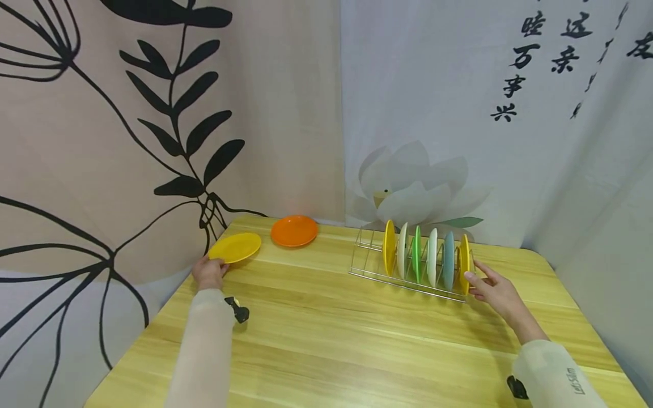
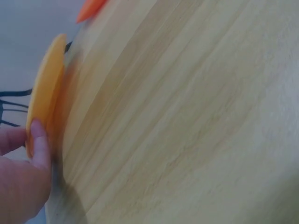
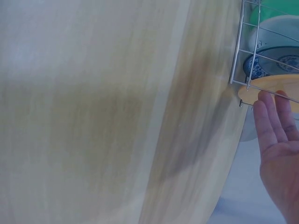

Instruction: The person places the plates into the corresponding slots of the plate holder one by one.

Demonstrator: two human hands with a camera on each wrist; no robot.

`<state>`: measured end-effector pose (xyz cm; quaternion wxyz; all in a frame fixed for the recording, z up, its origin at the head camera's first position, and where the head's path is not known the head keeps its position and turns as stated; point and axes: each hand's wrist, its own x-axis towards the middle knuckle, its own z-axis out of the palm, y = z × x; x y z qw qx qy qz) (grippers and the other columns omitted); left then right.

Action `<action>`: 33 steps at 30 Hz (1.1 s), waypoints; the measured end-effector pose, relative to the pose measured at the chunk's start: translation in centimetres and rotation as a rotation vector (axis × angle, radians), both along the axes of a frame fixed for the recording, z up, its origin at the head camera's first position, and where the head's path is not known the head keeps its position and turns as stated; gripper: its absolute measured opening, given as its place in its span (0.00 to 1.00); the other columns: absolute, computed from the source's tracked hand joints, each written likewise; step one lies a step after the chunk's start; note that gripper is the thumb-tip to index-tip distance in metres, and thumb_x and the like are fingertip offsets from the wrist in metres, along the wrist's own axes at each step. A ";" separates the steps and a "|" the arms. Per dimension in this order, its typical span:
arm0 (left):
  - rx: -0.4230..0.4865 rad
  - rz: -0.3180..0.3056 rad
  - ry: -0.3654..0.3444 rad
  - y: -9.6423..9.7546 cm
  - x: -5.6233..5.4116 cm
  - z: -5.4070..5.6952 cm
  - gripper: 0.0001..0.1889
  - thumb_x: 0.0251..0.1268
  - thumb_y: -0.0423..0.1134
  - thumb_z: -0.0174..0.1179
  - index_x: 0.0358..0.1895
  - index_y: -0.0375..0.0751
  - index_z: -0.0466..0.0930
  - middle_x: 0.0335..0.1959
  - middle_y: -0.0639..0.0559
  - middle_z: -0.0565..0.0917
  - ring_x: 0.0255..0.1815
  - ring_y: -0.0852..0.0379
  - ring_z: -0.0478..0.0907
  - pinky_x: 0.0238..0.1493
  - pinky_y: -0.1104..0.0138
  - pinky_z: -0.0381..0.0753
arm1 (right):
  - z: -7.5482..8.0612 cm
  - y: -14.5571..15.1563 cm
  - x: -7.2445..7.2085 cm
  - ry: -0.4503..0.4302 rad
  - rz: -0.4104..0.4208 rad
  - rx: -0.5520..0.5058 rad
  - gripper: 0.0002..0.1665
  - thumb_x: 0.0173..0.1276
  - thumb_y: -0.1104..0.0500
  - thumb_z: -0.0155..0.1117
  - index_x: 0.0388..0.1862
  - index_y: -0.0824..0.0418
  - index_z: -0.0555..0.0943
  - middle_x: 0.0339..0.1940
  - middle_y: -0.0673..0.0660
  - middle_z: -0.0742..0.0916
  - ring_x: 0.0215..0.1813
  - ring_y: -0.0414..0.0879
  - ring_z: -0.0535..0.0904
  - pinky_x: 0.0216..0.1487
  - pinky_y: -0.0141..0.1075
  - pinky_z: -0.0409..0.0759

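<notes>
At the table's left edge my left hand [image 1: 209,273] pinches the near rim of a yellow plate [image 1: 236,247]. The left wrist view shows the thumb on one face of this plate [image 2: 46,88], which is tilted and lifted a little off the table. My right hand [image 1: 492,292] is at the right end of a wire dish rack [image 1: 367,263]. Its extended fingers [image 3: 265,121] touch or nearly touch the yellow plate [image 1: 464,263] standing in the last slot there; contact of the thumb is hard to tell.
Left of that plate, the rack holds a blue plate [image 1: 448,260], white plates [image 1: 432,258], a green plate [image 1: 416,255] and another yellow plate [image 1: 389,249], all upright. An orange plate [image 1: 294,231] lies flat near the back edge of the wooden table [image 1: 326,340]. Curtains hang behind.
</notes>
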<state>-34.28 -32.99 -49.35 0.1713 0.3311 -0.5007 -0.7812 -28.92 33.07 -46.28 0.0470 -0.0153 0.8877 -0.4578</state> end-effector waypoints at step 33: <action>-0.135 -0.152 0.084 2.0 -0.9 4.9 0.27 0.70 0.24 0.50 0.72 0.39 0.67 0.67 0.46 0.70 0.52 0.56 0.73 0.64 0.62 0.74 | -0.2 0.0 0.0 0.018 -0.001 -0.019 0.50 0.75 0.33 0.49 0.82 0.59 0.45 0.64 0.79 0.73 0.58 0.65 0.79 0.54 0.49 0.82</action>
